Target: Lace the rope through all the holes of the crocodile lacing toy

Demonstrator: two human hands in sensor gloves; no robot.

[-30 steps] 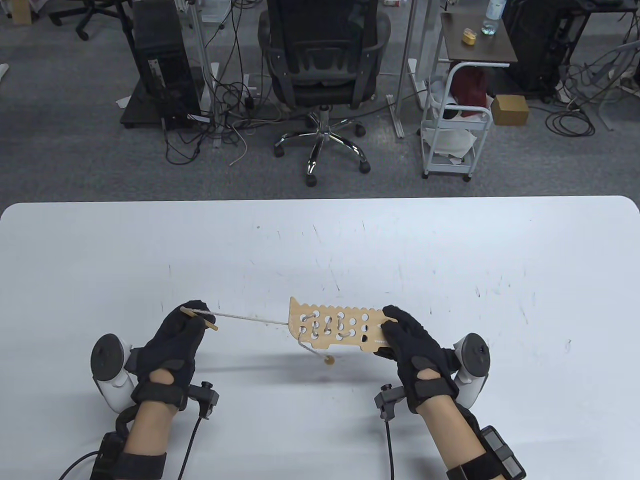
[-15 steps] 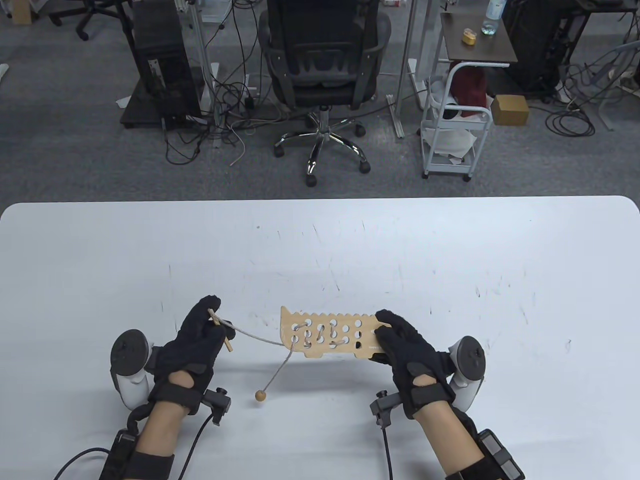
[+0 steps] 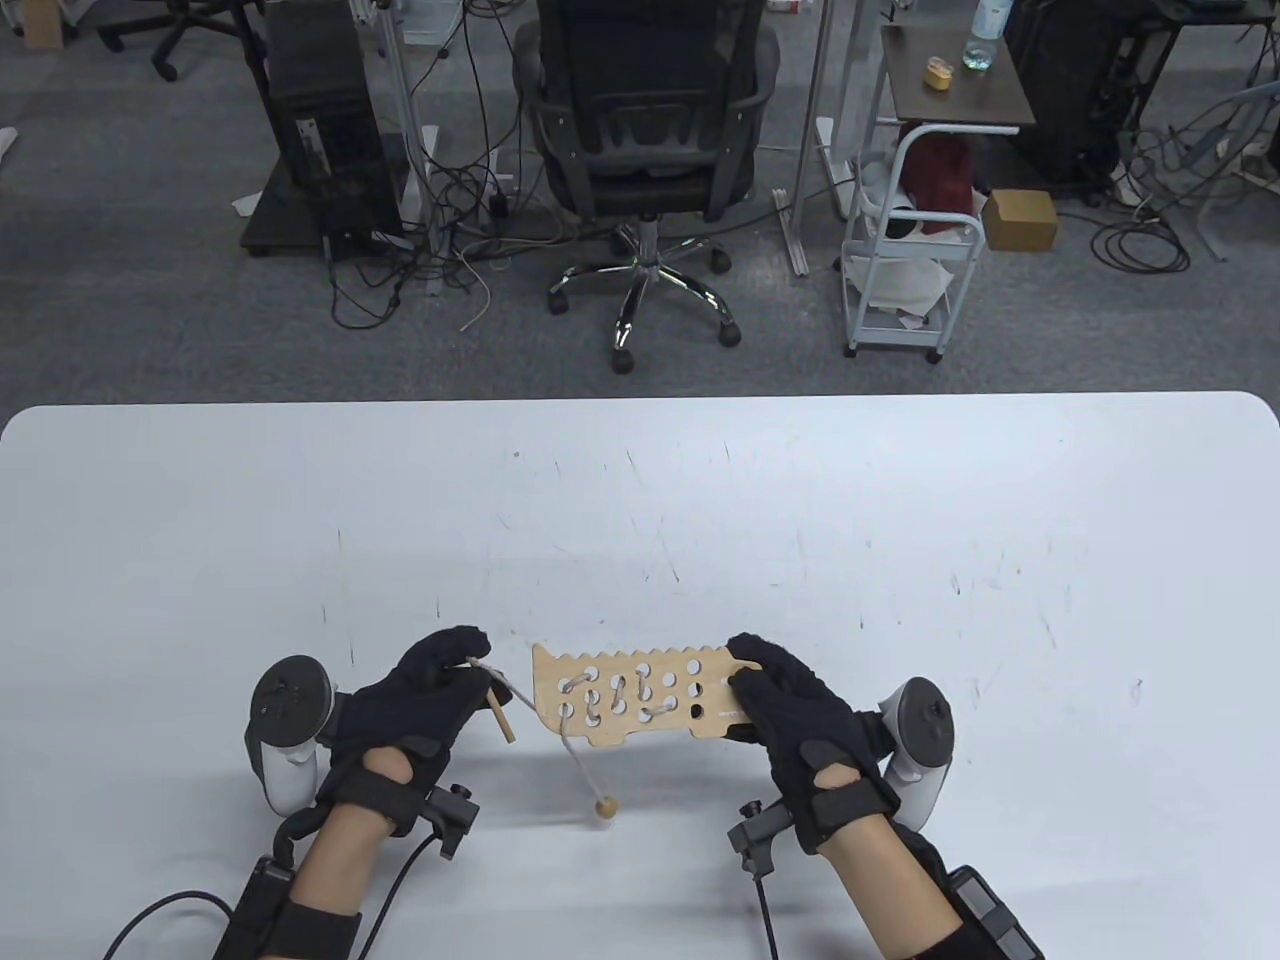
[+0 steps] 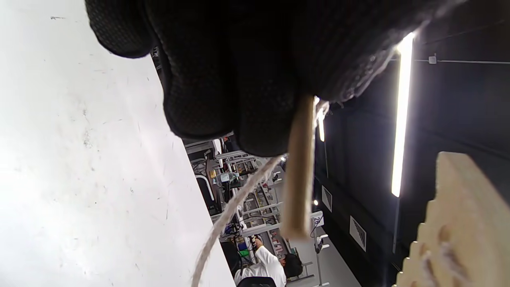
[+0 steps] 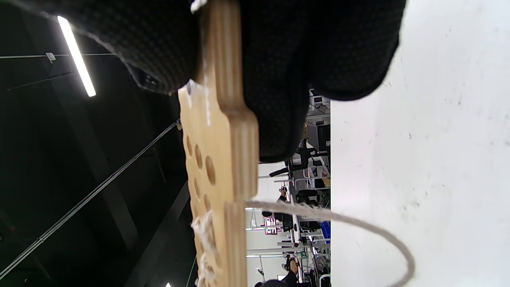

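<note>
Wooden bead (image 3: 603,806) first, nearest me: it lies on the white worktop (image 3: 900,520) at the free tail of the rope (image 3: 577,752), which climbs from there to the crocodile lacing toy (image 3: 630,695). My right hand (image 3: 800,712) pinches the toy's right end, thumb on top and fingers beneath, holding it lifted off the worktop with its long axis running left to right; the right wrist view shows the board edge-on in that grip. My left hand (image 3: 425,695) is curled round the wooden needle (image 3: 497,712), which points down and toward me, and the rope's working end runs from it the short way to the toy's left edge. Several holes at the left are laced; those toward the right (at least the ones I can see) are bare. The needle sits just beside the toy's left end, so the left hand is the nearer one, and I judge that the next pass means swinging the tip rightward along the board to the first bare hole. Beyond the worktop stands an office chair (image 3: 645,130).
</note>
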